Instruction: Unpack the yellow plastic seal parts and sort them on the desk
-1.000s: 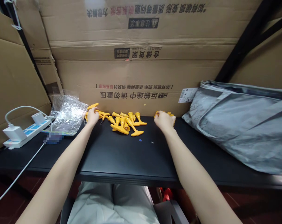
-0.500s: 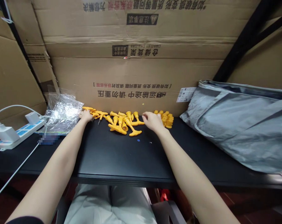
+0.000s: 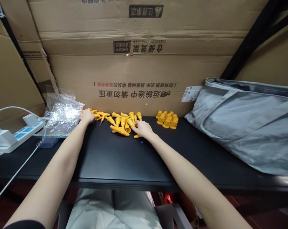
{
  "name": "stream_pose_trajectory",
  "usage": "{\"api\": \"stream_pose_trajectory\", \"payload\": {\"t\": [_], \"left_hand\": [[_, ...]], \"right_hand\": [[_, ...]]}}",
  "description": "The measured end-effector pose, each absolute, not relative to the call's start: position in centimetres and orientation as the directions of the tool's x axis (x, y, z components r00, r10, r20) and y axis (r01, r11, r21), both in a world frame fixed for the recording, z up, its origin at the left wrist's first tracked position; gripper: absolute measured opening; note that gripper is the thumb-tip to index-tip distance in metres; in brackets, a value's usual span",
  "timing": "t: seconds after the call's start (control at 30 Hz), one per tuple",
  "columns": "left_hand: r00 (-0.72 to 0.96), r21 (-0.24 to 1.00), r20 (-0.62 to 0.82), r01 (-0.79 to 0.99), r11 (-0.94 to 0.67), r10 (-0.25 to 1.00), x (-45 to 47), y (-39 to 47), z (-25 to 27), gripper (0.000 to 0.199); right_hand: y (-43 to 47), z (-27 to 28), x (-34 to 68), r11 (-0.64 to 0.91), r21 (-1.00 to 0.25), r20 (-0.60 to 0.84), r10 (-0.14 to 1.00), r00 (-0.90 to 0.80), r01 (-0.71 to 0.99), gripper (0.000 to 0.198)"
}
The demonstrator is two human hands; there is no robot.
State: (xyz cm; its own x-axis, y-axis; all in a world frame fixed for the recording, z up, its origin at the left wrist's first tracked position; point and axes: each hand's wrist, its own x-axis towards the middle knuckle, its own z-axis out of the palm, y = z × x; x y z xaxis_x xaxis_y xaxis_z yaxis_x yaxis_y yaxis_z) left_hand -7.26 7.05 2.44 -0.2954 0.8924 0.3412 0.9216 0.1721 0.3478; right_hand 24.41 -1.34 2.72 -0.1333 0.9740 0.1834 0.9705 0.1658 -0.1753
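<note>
At your left lies crinkled, glossy clear plastic (image 3: 64, 112). Beside it, your left hand (image 3: 87, 116) curls over smooth yellow T-handles (image 3: 103, 114) with spiral metal shanks; its grip can't be told. Mid-table, yellow T-handled pieces (image 3: 120, 130) heap loosely, your partly closed right hand (image 3: 142, 129) at their right edge, its hold hidden. Flared yellow cups (image 3: 167, 121) cluster upright farther along, then a creased grey bag (image 3: 253, 130), contents unseen.

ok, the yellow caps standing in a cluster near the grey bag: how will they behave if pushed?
The yellow caps look like moulded plastic, so probably stiff and fairly light. They stand on wide flared bases, so likely to slide before tipping. They're packed close; pushing one would probably nudge its neighbours.
</note>
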Motion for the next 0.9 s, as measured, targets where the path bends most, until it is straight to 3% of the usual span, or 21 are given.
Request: {"api": "stream_pose_trajectory", "payload": {"t": [0.13,0.33,0.4,0.5,0.6,0.67,0.8,0.9], "left_hand": [[-0.289,0.365,0.377,0.920,0.146,0.880,-6.9,6.6,4.2,0.031],[-0.171,0.447,0.529,0.889,-0.101,0.831,-2.2,3.8,7.5,0.035],[-0.100,0.511,0.501,0.835,-0.201,0.860,-0.1,2.0,8.7,0.034],[0.133,0.576,0.372,0.743,-0.341,0.919,2.4,-1.3,9.9,0.033],[0.387,0.622,0.175,0.669,-0.407,0.905,3.5,-4.2,10.0,0.051],[0.461,0.622,0.129,0.652,-0.434,0.878,3.7,-5.3,9.4,0.059],[0.320,0.582,0.340,0.667,-0.465,0.884,3.8,-5.5,7.5,0.047],[0.187,0.515,0.496,0.723,-0.461,0.848,3.7,-4.8,6.4,0.034]], "right_hand": [[-1.4,3.3,24.8,0.126,-0.275,0.221,0.973,-0.065,0.953,0.020],[-1.5,4.5,25.3,0.195,-0.547,0.427,0.902,0.071,0.814,0.014],[-1.7,5.0,25.1,0.300,-0.654,0.498,0.861,0.098,0.694,0.014],[-2.2,5.9,24.4,0.427,-0.774,0.534,0.837,0.121,0.466,0.015],[-2.7,6.7,23.1,0.484,-0.829,0.516,0.855,0.050,0.281,0.013],[-3.1,7.0,22.2,0.502,-0.846,0.508,0.861,-0.015,0.177,0.013],[-3.5,6.9,20.9,0.484,-0.875,0.483,0.870,-0.095,-0.017,0.025],[-3.5,6.6,20.8,0.450,-0.892,0.450,0.878,-0.165,-0.043,0.037]]}}
